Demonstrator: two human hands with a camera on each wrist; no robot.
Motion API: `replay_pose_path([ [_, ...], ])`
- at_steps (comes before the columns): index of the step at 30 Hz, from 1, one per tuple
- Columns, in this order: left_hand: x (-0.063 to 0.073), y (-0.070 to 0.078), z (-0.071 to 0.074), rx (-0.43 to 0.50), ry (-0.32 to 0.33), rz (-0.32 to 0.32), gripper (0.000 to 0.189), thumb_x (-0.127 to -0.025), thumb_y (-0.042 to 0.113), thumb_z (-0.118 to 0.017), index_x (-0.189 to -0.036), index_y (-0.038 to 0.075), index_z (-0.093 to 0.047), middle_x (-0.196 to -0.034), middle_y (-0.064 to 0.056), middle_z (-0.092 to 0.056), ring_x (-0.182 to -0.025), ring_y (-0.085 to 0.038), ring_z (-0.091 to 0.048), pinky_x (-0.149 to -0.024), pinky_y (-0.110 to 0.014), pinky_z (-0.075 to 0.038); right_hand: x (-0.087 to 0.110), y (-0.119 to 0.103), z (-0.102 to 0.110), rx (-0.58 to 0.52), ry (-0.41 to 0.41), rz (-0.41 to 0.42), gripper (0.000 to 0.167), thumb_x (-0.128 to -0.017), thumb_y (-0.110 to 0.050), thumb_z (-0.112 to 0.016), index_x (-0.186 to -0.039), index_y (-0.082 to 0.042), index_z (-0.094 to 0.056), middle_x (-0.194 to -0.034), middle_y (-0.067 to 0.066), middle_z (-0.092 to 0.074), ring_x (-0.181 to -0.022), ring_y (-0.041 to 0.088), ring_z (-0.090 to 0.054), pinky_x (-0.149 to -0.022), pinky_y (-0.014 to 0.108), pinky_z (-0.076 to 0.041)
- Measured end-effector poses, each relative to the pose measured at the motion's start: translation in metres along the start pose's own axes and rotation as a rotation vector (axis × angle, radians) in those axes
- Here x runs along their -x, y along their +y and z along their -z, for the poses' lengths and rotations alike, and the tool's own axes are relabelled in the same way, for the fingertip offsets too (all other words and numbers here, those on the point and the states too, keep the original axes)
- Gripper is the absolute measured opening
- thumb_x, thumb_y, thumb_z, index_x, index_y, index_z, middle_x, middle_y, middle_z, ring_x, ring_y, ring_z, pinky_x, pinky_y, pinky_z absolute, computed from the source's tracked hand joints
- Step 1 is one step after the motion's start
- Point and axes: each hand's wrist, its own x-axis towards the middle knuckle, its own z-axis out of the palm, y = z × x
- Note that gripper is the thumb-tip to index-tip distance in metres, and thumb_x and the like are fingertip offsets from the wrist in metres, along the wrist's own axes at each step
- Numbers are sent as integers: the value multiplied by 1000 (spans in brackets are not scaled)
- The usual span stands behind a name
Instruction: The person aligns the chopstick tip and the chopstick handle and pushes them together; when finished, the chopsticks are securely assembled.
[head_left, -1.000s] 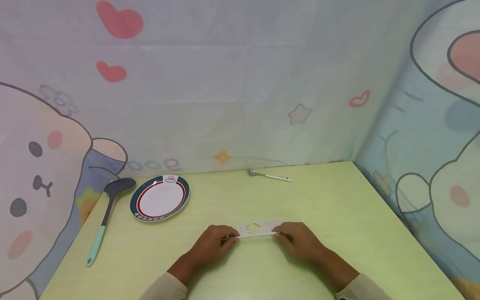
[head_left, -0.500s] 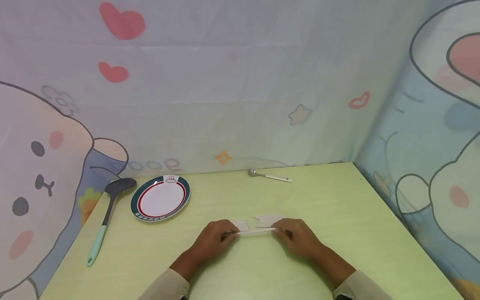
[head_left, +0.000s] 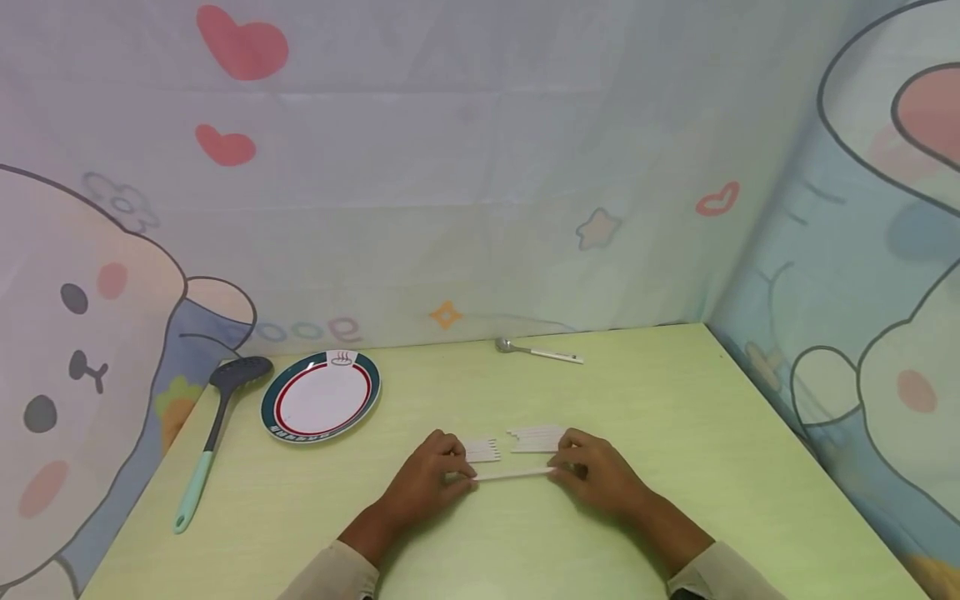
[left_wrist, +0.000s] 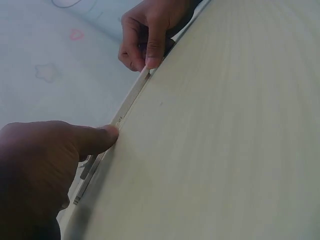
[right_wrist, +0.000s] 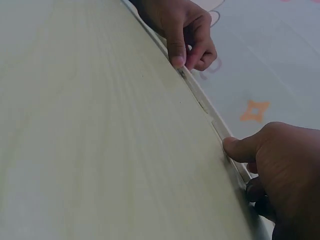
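Note:
A thin white stick [head_left: 513, 475] spans the space between both hands, close over the table. My left hand [head_left: 427, 475] pinches its left end between thumb and fingers, and my right hand [head_left: 600, 475] pinches the right end. In the left wrist view the stick [left_wrist: 131, 97] runs as a narrow straight strip from one thumb to the other. Just beyond it lie two bunches of white sticks side by side: a left bunch [head_left: 482, 451] with dark tips and a right bunch [head_left: 536, 438] with uneven ends. A small gap separates them, and the fingers partly hide their outer ends.
On the left of the pale green table [head_left: 465, 550] are a slotted spatula [head_left: 217, 425] with a mint handle and a round plate [head_left: 322, 396] with a dark green rim. A small spoon [head_left: 543, 354] lies near the back edge. A printed cloth [head_left: 480, 167] hangs behind.
The held stick was close against the two bunches; it has come a little toward me, so more of both bunches shows. The plate, spatula and spoon stay put.

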Motion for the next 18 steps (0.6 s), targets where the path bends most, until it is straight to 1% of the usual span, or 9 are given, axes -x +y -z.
replay_pose_path([
  [3,0,-2,-2,31,12,-27,10,-83,18,-96,-86,17,-86,-95,4,-62,-90,-8,-48,-82,-29,-50,0,0,1,-20,-11,-10,6,-95,-12,-85,-100,-13,-85,-99,-8,-63,-72,-5,-47,-64,20,-47],
  [6,-2,-5,-3,28,44,-38,11,-84,19,-96,-85,18,-85,-98,3,-62,-93,-10,-50,-85,-33,-49,-1,1,0,-31,25,1,5,-95,-10,-84,-100,-11,-85,-100,-7,-65,-72,-3,-48,-64,21,-47],
  [8,-3,-7,-3,7,73,-24,11,-85,19,-95,-86,18,-84,-102,1,-63,-98,-15,-53,-88,-38,-49,-4,1,-1,-11,71,7,5,-95,-8,-83,-99,-11,-84,-101,-7,-65,-75,-2,-50,-66,21,-49],
  [10,-6,-9,-3,-1,88,18,10,-86,17,-94,-87,18,-83,-107,-1,-65,-107,-20,-56,-92,-43,-48,-8,4,-4,35,122,12,6,-95,-6,-84,-99,-10,-84,-102,-5,-66,-80,1,-54,-70,23,-52],
  [13,-9,-11,-4,6,105,54,11,-86,13,-93,-87,19,-82,-114,-5,-67,-118,-28,-57,-94,-51,-46,-14,9,-8,101,192,58,11,-90,-2,-87,-95,-10,-83,-105,-1,-65,-89,8,-58,-77,29,-55],
  [15,-10,-12,-5,15,108,59,13,-86,11,-93,-86,18,-82,-116,-7,-68,-121,-31,-56,-95,-53,-45,-17,12,-11,121,218,97,14,-86,0,-88,-92,-11,-82,-105,2,-66,-93,14,-59,-80,34,-55],
  [17,-10,-12,-7,16,112,49,14,-84,10,-93,-84,18,-81,-116,-7,-68,-121,-31,-55,-94,-54,-44,-19,15,-13,126,232,134,16,-84,2,-90,-89,-11,-82,-104,3,-66,-94,16,-58,-82,37,-53],
  [18,-10,-12,-7,15,108,49,15,-84,9,-93,-83,18,-81,-117,-7,-68,-122,-31,-55,-94,-53,-44,-20,16,-13,123,231,137,16,-83,2,-90,-88,-11,-81,-104,3,-66,-94,16,-57,-82,37,-53],
])
